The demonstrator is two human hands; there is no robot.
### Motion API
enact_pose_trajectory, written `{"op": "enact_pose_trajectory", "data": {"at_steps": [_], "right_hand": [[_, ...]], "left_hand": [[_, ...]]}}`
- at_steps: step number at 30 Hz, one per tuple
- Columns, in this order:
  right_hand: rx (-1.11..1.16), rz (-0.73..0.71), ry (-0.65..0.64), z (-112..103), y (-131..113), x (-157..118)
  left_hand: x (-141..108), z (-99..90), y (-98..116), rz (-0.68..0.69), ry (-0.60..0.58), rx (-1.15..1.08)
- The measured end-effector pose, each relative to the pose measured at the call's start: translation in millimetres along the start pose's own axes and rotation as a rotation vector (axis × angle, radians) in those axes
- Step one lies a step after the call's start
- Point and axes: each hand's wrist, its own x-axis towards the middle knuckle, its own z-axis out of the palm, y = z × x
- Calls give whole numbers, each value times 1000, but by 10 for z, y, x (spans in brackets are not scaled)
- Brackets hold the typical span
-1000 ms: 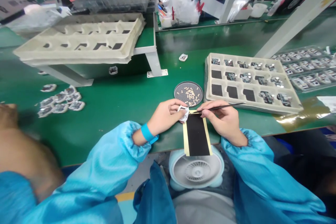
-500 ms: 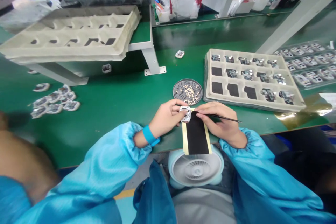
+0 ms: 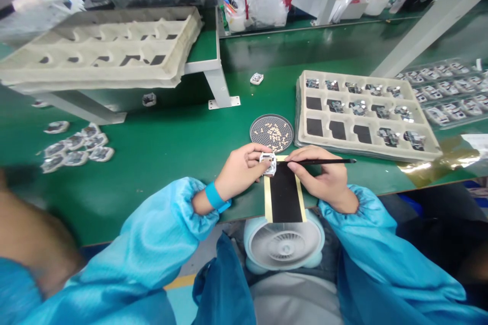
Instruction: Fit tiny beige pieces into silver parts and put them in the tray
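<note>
Near the table's front edge, my left hand [image 3: 241, 170] pinches a small white-framed part [image 3: 268, 163] between thumb and fingers. My right hand [image 3: 322, 175] is closed on thin black tweezers [image 3: 331, 161], whose left end reaches the white-framed part. A black strip [image 3: 285, 195] with yellow borders lies under both and hangs over the edge. Just beyond my hands sits a round grey perforated dish [image 3: 259, 129] holding several tiny beige pieces. The exact contact of the tweezers' tip is too small to make out.
A moulded tray [image 3: 301, 111] of circuit pieces stands right; clear trays [image 3: 442, 122] of white parts lie beyond. Several white parts [image 3: 76, 157] are grouped left, near a raised shelf [image 3: 208, 67] with another tray [image 3: 133, 73]. A person's arm [image 3: 34, 233] shows lower left.
The tweezers in my right hand have tilted, their far end rising to nearly level. My left hand still has the white-framed part, almost in the same place.
</note>
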Motion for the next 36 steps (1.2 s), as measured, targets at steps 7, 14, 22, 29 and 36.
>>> {"op": "enact_pose_trajectory", "data": {"at_steps": [7,14,22,29,36], "right_hand": [[4,33,-18,1,15,-12],[39,99,-13,16,25,-24],[358,323,-131,-47,0,-20],[435,368,2,-85,-29,-17],[323,310,36,-47,-4,-32]], "left_hand": [[-19,-12,16,67,26,6],[-36,-9,47,124,62,43],[4,-58,97,64,32,-29],[23,-122,82,-58,-122,-308],[1,-112,86,-15,-98,-264]]}}
